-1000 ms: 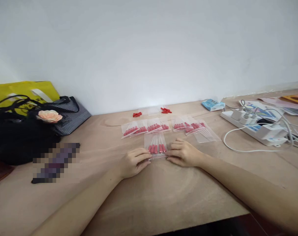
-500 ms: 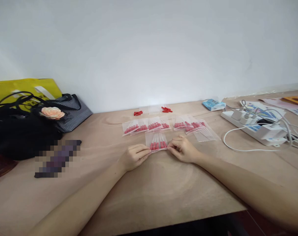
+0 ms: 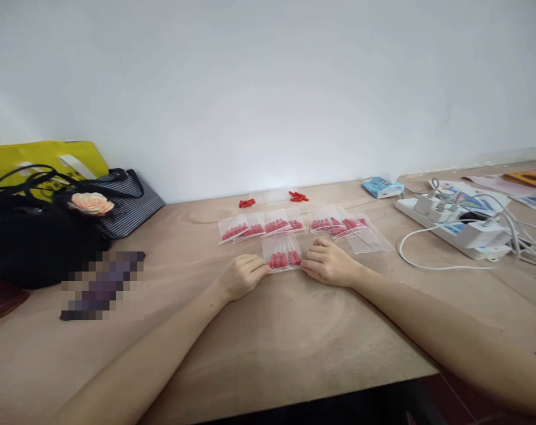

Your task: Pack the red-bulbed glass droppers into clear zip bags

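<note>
A clear zip bag (image 3: 282, 267) lies in front of me on the table. In it are several thin clear droppers with red rubber bulbs (image 3: 286, 258), bulbs toward me. My left hand (image 3: 245, 275) pinches the left corner of the bag's near edge. At the right corner, my right hand (image 3: 327, 264) grips the same edge with its fingers closed together. Just beyond lie overlapping bags of red-bulbed droppers, a left group (image 3: 275, 225) and a right group (image 3: 327, 224). Farther back are two small piles of loose red bulbs, a left pile (image 3: 247, 203) and a right pile (image 3: 298, 196), with clear tubes (image 3: 277, 199) between them.
On the right stand a white power strip (image 3: 445, 229) with chargers and looping cables, and a blue packet (image 3: 382, 187). Black, striped (image 3: 133, 206) and yellow bags (image 3: 84, 152) crowd the left, near a blurred-out dark object (image 3: 102, 287). A wall closes the back.
My right hand's fingers have drawn closer together at the bag's corner. The bag stays nearly in place between both hands, and the view has shifted slightly.
</note>
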{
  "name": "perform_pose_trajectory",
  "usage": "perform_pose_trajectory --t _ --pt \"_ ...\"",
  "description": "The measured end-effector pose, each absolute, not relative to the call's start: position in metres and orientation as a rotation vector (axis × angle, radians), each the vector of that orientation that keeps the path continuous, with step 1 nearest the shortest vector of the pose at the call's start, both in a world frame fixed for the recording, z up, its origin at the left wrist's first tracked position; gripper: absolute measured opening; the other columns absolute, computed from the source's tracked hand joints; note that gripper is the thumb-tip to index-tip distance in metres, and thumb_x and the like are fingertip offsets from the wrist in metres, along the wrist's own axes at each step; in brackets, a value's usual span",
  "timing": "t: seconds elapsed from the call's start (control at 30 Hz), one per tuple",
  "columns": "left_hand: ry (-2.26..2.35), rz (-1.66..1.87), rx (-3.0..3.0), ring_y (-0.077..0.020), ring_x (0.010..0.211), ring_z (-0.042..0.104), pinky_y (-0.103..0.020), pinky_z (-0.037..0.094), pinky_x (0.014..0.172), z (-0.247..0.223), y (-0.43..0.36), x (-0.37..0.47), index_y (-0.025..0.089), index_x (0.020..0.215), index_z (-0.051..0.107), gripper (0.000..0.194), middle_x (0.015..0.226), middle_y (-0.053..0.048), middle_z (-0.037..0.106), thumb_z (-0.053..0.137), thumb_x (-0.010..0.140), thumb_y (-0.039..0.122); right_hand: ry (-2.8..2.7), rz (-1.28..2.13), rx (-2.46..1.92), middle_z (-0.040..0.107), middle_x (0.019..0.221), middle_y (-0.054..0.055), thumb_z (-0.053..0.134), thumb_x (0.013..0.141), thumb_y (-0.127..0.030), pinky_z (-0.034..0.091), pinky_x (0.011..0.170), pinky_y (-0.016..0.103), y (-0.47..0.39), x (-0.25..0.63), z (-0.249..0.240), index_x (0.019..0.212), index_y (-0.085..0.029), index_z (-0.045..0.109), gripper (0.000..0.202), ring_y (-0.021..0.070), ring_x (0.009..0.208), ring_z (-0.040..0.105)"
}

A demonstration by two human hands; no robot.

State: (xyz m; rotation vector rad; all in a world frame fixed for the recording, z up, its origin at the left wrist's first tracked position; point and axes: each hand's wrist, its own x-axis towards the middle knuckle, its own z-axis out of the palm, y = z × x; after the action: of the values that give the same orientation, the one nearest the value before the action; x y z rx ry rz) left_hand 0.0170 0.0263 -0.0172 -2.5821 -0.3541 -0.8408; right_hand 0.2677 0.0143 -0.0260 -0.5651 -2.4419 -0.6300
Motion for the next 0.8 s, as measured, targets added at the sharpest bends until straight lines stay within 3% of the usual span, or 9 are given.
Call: perform_pose_trajectory --t 0.43,0.8 --pt "-0.362 -0.839 -2.581 -0.0115 0.058 0.056 -0.022 0.046 0.054 -0.018 0.025 0.021 0.015 0.075 0.061 0.024 0.066 -0.002 0.063 0.045 0.091 0.018 -2.319 -0.690 -0.623 0.052 0.063 0.002 0.044 0.085 -0.019 0.025 0.062 0.029 0.016 0.241 -0.031 0.067 -0.016 0.058 0.023 0.0131 0.062 0.039" --pt "-0.343 -0.880 -2.554 -0.0129 0.056 0.056 -0.024 0.046 0.053 -0.019 0.024 0.021 0.014 0.073 0.060 0.026 0.064 -0.003 0.063 0.042 0.092 0.016 -2.407 -0.759 -0.496 0.051 0.063 0.002 0.038 0.088 -0.015 0.023 0.061 0.031 0.021 0.213 -0.030 0.062 -0.017 0.057 0.032 0.0134 0.063 0.038"
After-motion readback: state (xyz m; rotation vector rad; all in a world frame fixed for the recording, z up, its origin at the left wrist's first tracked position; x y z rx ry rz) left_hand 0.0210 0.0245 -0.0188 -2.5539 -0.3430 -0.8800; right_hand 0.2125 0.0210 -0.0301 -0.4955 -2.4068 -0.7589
